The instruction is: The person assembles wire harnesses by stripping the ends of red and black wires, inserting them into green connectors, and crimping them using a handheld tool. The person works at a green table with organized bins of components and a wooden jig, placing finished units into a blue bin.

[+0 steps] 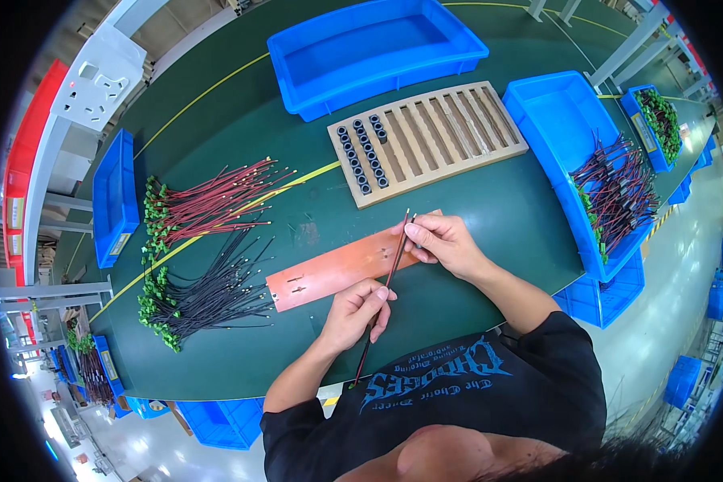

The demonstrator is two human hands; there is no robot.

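Note:
A red wire and a black wire [396,261] run together between my hands, tilted across the bench front. My left hand [357,315] is closed around their lower part, and the lower end hangs near my shirt. Higher up, the fingers of my right hand [445,244] pinch the pair near its pale tips, which stick out above the thumb. Beneath the hands lies a flat orange-brown board [329,271] with a few small dark marks or slots. To the left are a spread bundle of red wires [209,201] and one of black wires [213,293], both with green connectors.
Beyond the board is a slotted wooden rack [410,181] with black cylindrical parts in its left slots. A large blue bin [377,84] stands at the back. At right, another blue bin [538,104] holds red-black wire assemblies [614,189]. A small blue bin [114,201] stands far left.

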